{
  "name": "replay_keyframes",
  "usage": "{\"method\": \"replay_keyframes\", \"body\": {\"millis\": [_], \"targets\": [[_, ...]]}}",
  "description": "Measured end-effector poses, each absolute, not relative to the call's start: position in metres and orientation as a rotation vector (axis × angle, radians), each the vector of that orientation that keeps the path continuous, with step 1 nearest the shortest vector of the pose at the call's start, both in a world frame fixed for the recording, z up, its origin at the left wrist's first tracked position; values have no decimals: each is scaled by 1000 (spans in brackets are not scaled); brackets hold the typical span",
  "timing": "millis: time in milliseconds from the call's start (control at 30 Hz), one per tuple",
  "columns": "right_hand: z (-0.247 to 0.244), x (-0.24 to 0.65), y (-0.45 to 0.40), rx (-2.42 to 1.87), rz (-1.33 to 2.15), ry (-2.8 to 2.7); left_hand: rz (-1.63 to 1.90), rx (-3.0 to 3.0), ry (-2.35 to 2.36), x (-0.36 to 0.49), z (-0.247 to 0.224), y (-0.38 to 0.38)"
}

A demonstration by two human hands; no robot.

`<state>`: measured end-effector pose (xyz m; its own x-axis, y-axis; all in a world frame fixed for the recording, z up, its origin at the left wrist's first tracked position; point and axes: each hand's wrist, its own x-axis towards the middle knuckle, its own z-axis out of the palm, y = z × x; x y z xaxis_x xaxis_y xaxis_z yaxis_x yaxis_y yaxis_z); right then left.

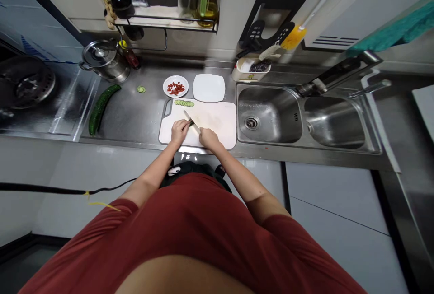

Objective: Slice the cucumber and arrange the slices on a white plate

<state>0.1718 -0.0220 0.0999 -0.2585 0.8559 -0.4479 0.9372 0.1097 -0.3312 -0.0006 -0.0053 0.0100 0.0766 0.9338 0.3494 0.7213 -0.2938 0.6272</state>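
The right hand [209, 139] is wrapped round the handle of a knife [193, 123], whose blade slants away from it to the far left. The left hand [181, 132] has its fingertips drawn together, pinching a dark green piece of cucumber [191, 123] beside the blade, probably to stop it rolling (most of that piece is hidden under the fingers). Both hands are over the white cutting board [220, 127], which lies squarely before the body, presumably so that the forearms reach it evenly.

Just beyond the left hand, a row of cucumber slices [184, 103] lies near the board's far edge, likely to keep them out of the knife's way. Past them stand a dish [166, 87] of chopped red bits [175, 89] and a squarish plate [209, 87], seemingly kept within easy reach. Well to the left of the grip lies a whole cucumber [101, 109], off the board and so out of the way.

The tub [249, 76] beyond the right hand bears a small printed design, and the board's far right corner a faint mark; neither is readable.
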Motion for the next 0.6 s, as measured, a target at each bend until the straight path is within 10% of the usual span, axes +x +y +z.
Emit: {"method": "replay_keyframes", "body": {"millis": [600], "targets": [[95, 170, -19, 1819, -864, 2212, 1063, 2089, 1648, -1, 7, -5]]}}
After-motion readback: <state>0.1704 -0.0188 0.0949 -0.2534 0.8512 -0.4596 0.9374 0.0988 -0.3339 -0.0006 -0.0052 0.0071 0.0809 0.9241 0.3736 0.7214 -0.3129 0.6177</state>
